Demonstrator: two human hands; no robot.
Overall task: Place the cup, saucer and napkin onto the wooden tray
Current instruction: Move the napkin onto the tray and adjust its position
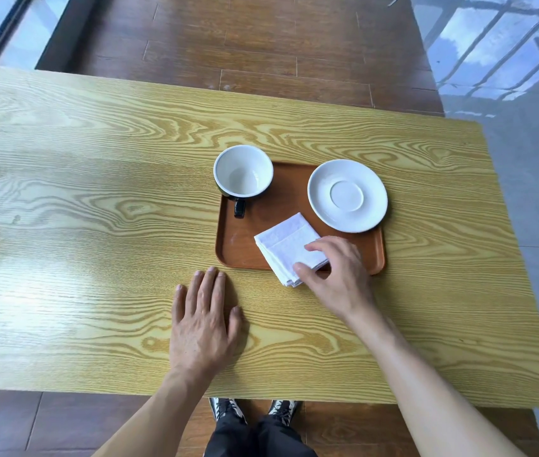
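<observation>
A brown wooden tray [245, 235] lies on the table. A cup [243, 171], white inside and dark outside, stands on the tray's far left corner with its handle toward me. A white saucer [347, 195] rests on the far right corner, overhanging the rim. A folded white napkin [286, 244] lies on the tray's near side, one corner hanging over the near rim. My right hand [337, 275] pinches the napkin's near right corner between thumb and fingers. My left hand [203, 318] lies flat on the table, fingers spread, just left of the tray's near corner.
The light wooden table [96, 209] spreads wide to the left of the tray. Its right edge is close beyond the tray, with grey floor past it. Dark wood flooring lies beyond the far edge, and my shoes show under the near edge.
</observation>
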